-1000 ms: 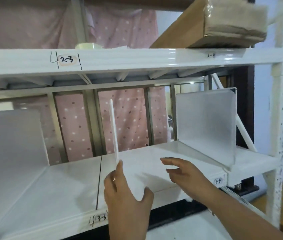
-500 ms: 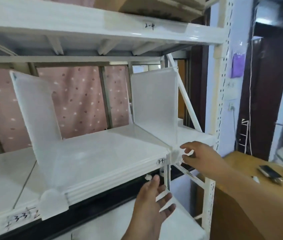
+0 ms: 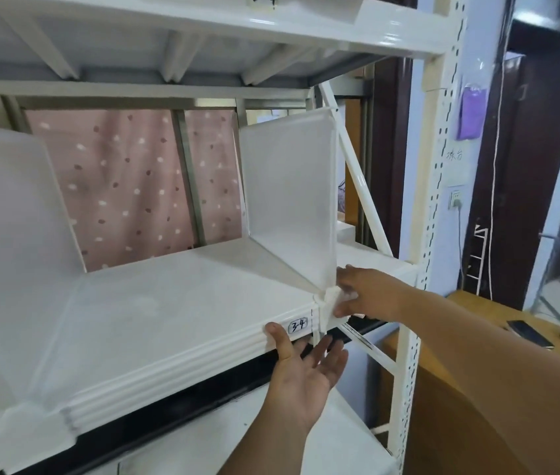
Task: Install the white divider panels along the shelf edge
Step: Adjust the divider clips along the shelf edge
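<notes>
Two frosted white divider panels (image 3: pixel 288 200) stand upright; right hand (image 3: pixel 367 296) fingers grasp one's clip, left hand (image 3: pixel 306 375) released.

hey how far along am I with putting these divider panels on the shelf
Two panels stand upright on the shelf: the left divider looks clipped on already. You're working on the right divider: right hand at its front clip, left hand open under the shelf edge. No spare panels in view.
</notes>
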Available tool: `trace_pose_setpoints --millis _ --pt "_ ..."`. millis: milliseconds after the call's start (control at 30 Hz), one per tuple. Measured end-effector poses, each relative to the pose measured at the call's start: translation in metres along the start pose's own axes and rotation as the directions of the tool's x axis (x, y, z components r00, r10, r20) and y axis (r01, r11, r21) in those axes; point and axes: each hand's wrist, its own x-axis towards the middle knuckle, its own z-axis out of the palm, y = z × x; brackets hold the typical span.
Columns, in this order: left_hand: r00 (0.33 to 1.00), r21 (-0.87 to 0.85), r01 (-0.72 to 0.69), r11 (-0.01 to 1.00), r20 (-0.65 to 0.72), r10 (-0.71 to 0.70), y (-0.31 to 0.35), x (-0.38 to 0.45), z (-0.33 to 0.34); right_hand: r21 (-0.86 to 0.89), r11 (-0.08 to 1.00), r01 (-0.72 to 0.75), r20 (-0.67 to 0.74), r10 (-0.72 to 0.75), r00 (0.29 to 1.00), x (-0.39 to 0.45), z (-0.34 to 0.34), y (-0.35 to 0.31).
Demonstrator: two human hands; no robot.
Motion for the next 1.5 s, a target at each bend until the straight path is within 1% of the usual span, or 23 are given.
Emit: trace_pose_setpoints --millis 100,200,267,333,600,767,1000,1133,1200,1333,1433,1500 --pt "0.996 -0.052 -0.012 0.999 0.083 0.017 -0.006 0.011 0.005 -0.014 1.000 0.028 -0.014 -0.028 1.000 0.005 0.004 0.005" --pt "0.982 -0.140 -0.051 0.989 0.171 0.075 -0.011 0.019 0.011 -0.021 0.999 0.037 -0.021 -0.037 0.999 0.009 0.006 0.009" --pt "0.971 -0.181 -0.073 0.981 0.209 0.111 -0.014 0.024 0.012 0.010 1.000 0.025 -0.039 -0.025 0.999 0.011 0.008 0.011" --pt "0.967 -0.206 -0.067 0.976 0.227 0.114 -0.017 0.032 0.011 0.053 0.999 0.008 -0.070 -0.004 0.998 0.011 0.011 0.015" --pt "0.981 -0.189 -0.083 0.978 0.157 0.114 -0.022 0.043 0.010 0.160 0.982 -0.098 -0.179 0.127 0.976 0.016 0.024 0.022" --pt "0.983 -0.203 -0.085 0.976 0.143 0.115 -0.027 0.050 0.002 0.211 0.972 -0.102 -0.232 0.151 0.961 0.012 0.028 0.022" --pt "0.987 -0.237 -0.072 0.969 0.122 0.103 -0.025 0.043 0.002 0.184 0.978 -0.101 -0.281 0.150 0.948 0.007 0.032 0.011" --pt "0.993 -0.280 -0.079 0.957 0.067 0.102 -0.023 0.037 0.008 0.140 0.985 -0.102 -0.294 0.140 0.946 0.007 0.036 0.004" --pt "0.991 -0.317 -0.100 0.943 0.051 0.122 -0.022 0.035 0.011 0.117 0.987 -0.109 -0.288 0.138 0.948 0.008 0.037 0.003" --pt "0.984 -0.317 -0.151 0.936 0.042 0.173 -0.022 0.024 0.017 0.103 0.990 -0.096 -0.285 0.122 0.951 0.007 0.038 0.003" --pt "0.978 -0.253 -0.184 0.950 0.050 0.203 -0.019 0.020 0.016 0.097 0.992 -0.084 -0.303 0.110 0.946 0.007 0.039 0.004" --pt "0.974 -0.146 -0.222 0.964 0.018 0.227 -0.012 0.016 0.009 0.108 0.990 -0.088 -0.317 0.118 0.941 0.006 0.042 0.005"
